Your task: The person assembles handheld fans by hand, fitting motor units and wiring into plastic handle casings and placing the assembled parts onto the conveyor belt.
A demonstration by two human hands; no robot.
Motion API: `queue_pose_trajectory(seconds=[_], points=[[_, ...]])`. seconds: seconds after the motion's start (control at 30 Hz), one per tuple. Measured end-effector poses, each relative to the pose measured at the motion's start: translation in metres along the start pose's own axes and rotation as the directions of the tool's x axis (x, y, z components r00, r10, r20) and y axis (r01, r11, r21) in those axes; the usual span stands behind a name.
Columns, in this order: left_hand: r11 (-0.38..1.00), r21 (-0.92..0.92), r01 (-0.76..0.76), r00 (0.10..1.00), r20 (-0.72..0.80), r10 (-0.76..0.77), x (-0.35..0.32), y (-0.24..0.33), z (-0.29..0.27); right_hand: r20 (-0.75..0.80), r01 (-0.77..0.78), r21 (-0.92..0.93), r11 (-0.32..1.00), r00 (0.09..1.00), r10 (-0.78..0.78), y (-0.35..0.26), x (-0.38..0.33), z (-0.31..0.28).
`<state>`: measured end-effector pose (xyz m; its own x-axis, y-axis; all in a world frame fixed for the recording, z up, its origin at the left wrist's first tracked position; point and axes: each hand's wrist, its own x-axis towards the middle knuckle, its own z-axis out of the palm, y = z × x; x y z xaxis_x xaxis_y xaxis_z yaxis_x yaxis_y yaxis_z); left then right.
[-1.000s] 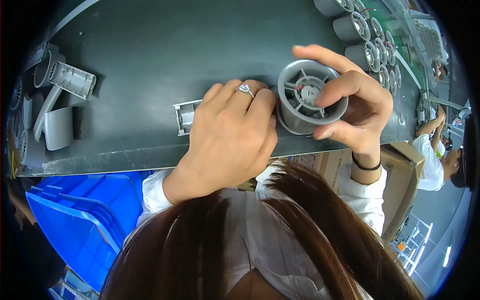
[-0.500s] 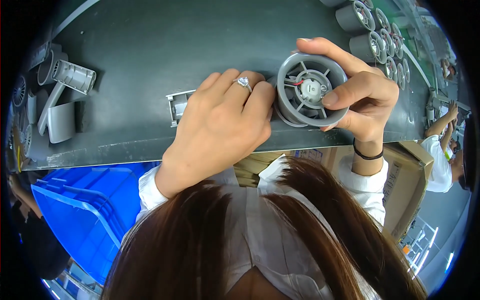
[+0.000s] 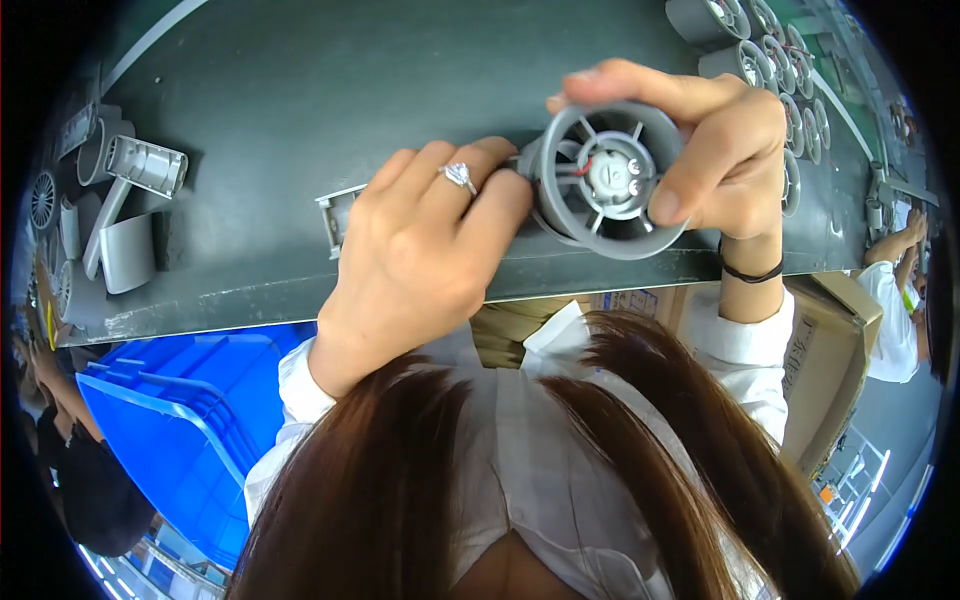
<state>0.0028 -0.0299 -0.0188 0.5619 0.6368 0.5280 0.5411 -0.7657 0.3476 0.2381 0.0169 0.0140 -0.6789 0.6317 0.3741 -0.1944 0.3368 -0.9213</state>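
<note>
My right hand (image 3: 730, 150) grips a round grey fan housing (image 3: 560, 205), thumb on its near rim and fingers over its far side. The open face is tilted up toward me and shows spokes, a white motor (image 3: 612, 180) with screws and a short red wire. My left hand (image 3: 420, 240), back up and fingers curled, presses against the housing's left side. A small grey bit shows at its fingertips, but what it grips is hidden beneath. Partly covered by the left hand, a light grey rectangular plastic frame (image 3: 328, 228) lies on the dark green table (image 3: 330, 100).
Several grey fan housings (image 3: 712, 22) stand in rows at the far right. Grey plastic parts (image 3: 125, 250) are piled at the left edge. Below the table edge are a blue bin (image 3: 190, 400) and a cardboard box (image 3: 835, 360). Other people (image 3: 895, 310) are at both sides.
Both hands and the fan housing have shifted slightly left. The housing has turned a little, and the right fingers have moved along its rim.
</note>
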Motion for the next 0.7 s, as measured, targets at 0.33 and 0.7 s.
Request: queue_pose_trajectory(seconds=[0.33, 0.7], points=[[0.997, -0.069, 0.017, 0.997, -0.076, -0.023, 0.0, -0.003, 0.006, 0.007, 0.007, 0.034, 0.999, 1.0, -0.007, 0.008, -0.007, 0.001], [0.996, -0.09, -0.009, 0.99, -0.138, -0.003, -0.001, -0.004, 0.007, -0.087, -0.003, -0.091, 0.996, 0.996, -0.005, 0.002, -0.013, 0.015]])
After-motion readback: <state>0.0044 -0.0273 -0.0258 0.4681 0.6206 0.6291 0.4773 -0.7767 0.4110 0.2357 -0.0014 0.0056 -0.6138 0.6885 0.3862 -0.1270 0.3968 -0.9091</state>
